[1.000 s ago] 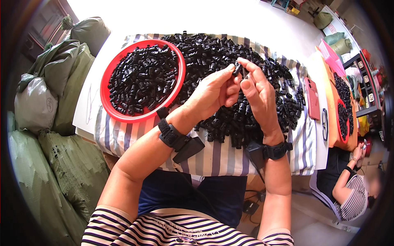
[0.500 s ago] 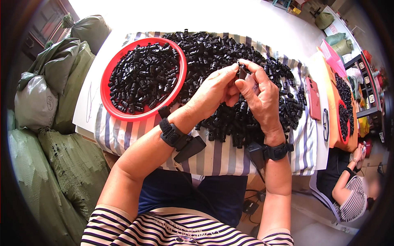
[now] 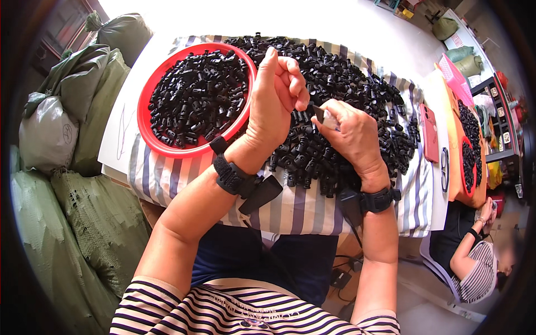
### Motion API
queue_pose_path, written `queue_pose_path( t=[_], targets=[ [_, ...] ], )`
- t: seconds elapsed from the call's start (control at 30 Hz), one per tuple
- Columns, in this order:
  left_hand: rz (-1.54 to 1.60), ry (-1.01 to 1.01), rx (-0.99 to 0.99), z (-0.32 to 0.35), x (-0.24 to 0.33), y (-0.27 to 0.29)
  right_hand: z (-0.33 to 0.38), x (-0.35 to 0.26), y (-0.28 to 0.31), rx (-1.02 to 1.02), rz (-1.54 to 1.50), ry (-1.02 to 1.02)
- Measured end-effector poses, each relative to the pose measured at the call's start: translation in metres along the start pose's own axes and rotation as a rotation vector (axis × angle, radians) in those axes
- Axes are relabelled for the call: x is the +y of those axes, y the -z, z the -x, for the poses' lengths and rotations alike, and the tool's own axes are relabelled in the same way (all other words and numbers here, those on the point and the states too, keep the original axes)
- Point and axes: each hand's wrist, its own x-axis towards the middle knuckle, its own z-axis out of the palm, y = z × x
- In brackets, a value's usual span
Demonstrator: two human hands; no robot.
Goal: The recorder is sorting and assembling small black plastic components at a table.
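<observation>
My left hand (image 3: 276,103) is raised beside the right rim of a red round basin (image 3: 252,84), its thumb stretched up and its fingers loosely curled. No part shows in it. My right hand (image 3: 354,134) is closed round a small flat tool (image 3: 318,114) with a dark tip and a pale, shiny part; its exact kind is unclear. Beneath both hands spreads a heap of small black plastic parts (image 3: 312,159), shaped like short cylinders, perhaps cord locks. More black parts (image 3: 198,97) fill the basin.
A striped cloth (image 3: 279,215) covers the table under the heap. A pink phone (image 3: 429,134) and glasses (image 3: 445,167) lie at the right edge. Green sacks (image 3: 95,223) stand at the left. On the right, another person (image 3: 474,262) sits by an orange-topped table (image 3: 446,111).
My hands have come apart. The left has moved left toward the basin with its fingers loosened; the right has turned and lowered slightly, keeping the small tool.
</observation>
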Motion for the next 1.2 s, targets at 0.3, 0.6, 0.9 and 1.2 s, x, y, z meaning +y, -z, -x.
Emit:
queue_pose_path(
  t=[0.3,0.6,0.9,1.2],
  targets=[
    [0.000,-0.005,0.037,-0.004,-0.001,0.003,0.003,0.006,-0.008,-0.026,0.110,0.032],
    [-0.046,0.060,0.055,-0.002,-0.005,0.001,0.003,0.005,-0.010,-0.039,0.113,0.024],
    [-0.099,0.085,0.036,-0.001,-0.010,0.001,0.003,0.005,-0.016,-0.029,0.145,-0.071],
    [-0.253,0.216,-0.082,0.002,-0.010,-0.003,-0.003,0.003,0.014,0.291,-0.909,-0.319]
  ],
)
